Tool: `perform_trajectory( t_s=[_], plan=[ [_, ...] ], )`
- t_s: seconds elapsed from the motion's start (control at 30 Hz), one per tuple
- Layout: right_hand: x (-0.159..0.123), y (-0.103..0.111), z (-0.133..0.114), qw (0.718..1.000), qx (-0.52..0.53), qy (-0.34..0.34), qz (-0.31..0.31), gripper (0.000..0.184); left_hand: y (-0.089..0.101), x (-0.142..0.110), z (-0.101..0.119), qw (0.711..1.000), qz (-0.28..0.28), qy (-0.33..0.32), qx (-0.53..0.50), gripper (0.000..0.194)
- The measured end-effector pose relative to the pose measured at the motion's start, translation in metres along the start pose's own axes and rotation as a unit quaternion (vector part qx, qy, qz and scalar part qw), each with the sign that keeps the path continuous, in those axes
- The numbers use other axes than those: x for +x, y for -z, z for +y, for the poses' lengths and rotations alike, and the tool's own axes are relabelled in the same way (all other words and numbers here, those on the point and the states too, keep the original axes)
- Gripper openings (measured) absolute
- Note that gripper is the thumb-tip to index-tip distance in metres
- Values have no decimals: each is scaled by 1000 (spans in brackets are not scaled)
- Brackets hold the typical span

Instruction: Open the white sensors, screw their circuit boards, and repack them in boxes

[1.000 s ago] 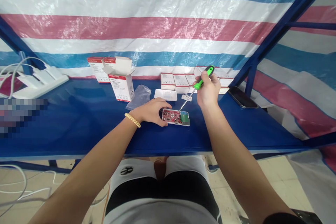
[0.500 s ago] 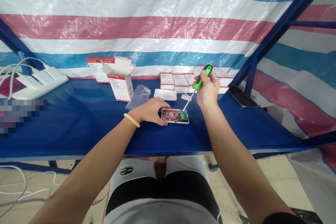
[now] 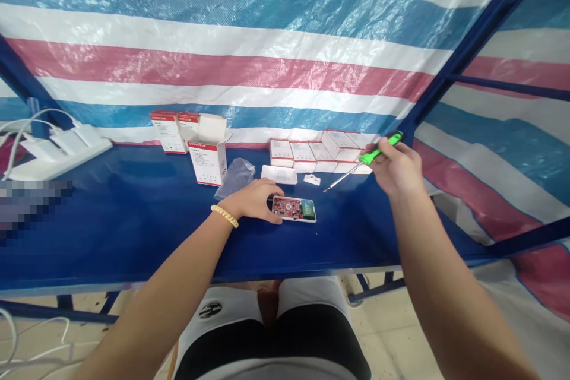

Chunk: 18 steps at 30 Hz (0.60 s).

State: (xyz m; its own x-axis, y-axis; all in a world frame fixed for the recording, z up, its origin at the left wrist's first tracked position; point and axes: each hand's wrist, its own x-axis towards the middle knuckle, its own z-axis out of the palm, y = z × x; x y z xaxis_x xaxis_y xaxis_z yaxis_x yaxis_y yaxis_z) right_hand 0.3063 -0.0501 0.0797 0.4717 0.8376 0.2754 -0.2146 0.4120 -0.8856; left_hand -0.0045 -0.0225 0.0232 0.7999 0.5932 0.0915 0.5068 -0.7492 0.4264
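Comparing this moment with half a second ago, we see that the screwdriver (image 3: 367, 158) has left the circuit board (image 3: 289, 208): its tip was at the green part (image 3: 307, 209) and now hangs over the table (image 3: 155, 237), off to the right and well apart from the board. Our right hand (image 3: 398, 169) has swung outward with it, fingers and thumb closed around the black-and-green handle, the shaft slanting down and to the left. Our left hand (image 3: 256, 200) has kept its place, gripping the left end of the shallow white case (image 3: 307, 220) between thumb and fingers. The board sits face up in that case, which lies on the table in front of us. We judge that this is a break in the tool work, with the board steadied by the left hand alone and nothing pressing on it from above. Just beyond the case lie the white cover (image 3: 279, 174) and a small white piece (image 3: 312, 179), neither one touched. A clear plastic bag (image 3: 238, 175) rests behind our left wrist, beside the open detector box (image 3: 208, 160).
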Motion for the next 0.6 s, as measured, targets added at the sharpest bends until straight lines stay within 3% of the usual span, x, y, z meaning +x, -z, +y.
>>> perform_trajectory(
  t_s=[0.1,0.2,0.3,0.4,0.5,0.6],
  plan=[
    [-18,23,-19,992,18,115,45,30,0,-1,-2,1000,7,7,-7,64],
    [-40,46,-22,965,-23,241,97,35,-1,0,-5,1000,6,9,-12,63],
    [-65,65,-16,942,-115,291,123,38,-1,0,-6,1000,2,8,-18,60],
    [-91,75,-8,938,-156,302,64,49,-1,0,-6,1000,1,13,-22,60],
    [-112,79,1,917,-216,335,11,44,-1,-1,-6,1000,-4,19,-23,61],
    [-127,82,13,851,-374,368,-32,29,-2,0,-6,999,-7,23,-22,61]
  ],
)
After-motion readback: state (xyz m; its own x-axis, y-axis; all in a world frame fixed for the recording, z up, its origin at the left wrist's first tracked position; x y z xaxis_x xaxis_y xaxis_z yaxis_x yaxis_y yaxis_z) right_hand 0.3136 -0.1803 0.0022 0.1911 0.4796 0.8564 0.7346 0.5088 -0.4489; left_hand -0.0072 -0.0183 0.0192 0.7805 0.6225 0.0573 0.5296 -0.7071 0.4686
